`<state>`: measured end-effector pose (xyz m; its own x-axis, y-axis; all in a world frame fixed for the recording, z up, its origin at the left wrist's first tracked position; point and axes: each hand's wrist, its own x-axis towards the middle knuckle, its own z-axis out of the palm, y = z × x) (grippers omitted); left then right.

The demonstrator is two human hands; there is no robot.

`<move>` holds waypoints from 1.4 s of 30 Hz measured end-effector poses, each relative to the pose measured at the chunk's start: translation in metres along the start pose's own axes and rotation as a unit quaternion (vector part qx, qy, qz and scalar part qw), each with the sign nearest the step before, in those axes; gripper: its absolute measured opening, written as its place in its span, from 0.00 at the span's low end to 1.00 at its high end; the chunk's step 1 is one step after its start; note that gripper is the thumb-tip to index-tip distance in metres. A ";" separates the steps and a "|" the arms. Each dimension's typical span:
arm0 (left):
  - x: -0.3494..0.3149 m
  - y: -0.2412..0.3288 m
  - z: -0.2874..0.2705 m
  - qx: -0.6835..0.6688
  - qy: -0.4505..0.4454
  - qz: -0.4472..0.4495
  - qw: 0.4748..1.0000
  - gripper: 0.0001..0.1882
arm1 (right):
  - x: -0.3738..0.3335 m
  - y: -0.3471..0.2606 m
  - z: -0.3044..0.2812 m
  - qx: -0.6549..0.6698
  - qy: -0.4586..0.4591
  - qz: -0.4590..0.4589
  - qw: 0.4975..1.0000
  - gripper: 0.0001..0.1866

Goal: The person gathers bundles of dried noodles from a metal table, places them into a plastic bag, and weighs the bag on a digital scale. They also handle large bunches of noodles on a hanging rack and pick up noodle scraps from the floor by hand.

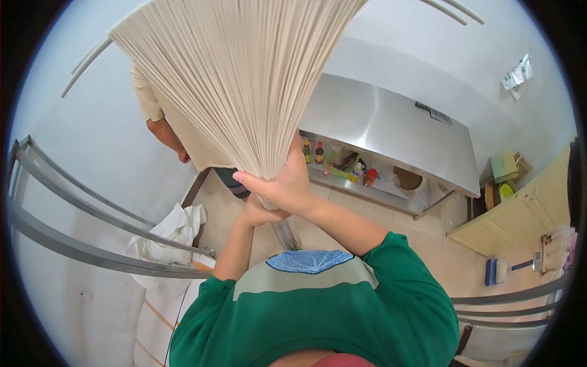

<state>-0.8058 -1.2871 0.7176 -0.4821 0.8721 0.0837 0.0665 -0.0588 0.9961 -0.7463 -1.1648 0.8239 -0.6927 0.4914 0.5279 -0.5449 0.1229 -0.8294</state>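
Long cream noodle strands (226,79) spread out in a wide fan above me and narrow into a tight bundle at my hands. My right hand (287,183) is wrapped round the bundle, its thumb lying across the front. Just below it, my left hand (260,214) also grips the gathered strands, with its fingers partly hidden. Loose strand ends (285,235) show under both hands, close to my green top. Pale rods (85,66) stick out beyond the fan's upper left corner, and more rods (452,11) show at the upper right.
A person (165,128) in a beige top stands behind the fan. To the right is a steel table (379,116) with a cleaver (433,113) on top and bottles (319,152) on its lower shelf. Metal rails (92,244) curve at left, near a white sack (174,229). A cream cabinet (520,214) stands right.
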 end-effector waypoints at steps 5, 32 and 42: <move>0.006 -0.006 -0.011 -0.026 -0.006 -0.044 0.999 0.36 | 0.008 0.014 0.003 0.045 -0.025 -0.001 0.999 0.45; 0.025 -0.057 -0.075 -0.069 -0.069 0.041 0.994 0.26 | 0.031 0.055 0.010 0.013 -0.031 -0.011 0.999 0.52; 0.026 -0.080 -0.091 -0.003 -0.057 0.048 0.997 0.28 | 0.033 0.076 0.026 -0.004 -0.015 -0.027 1.000 0.54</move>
<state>-0.9037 -1.3038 0.6433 -0.3713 0.9120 0.1743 0.1026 -0.1462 0.9839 -0.8227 -1.1614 0.7833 -0.6763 0.4587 0.5764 -0.5779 0.1548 -0.8013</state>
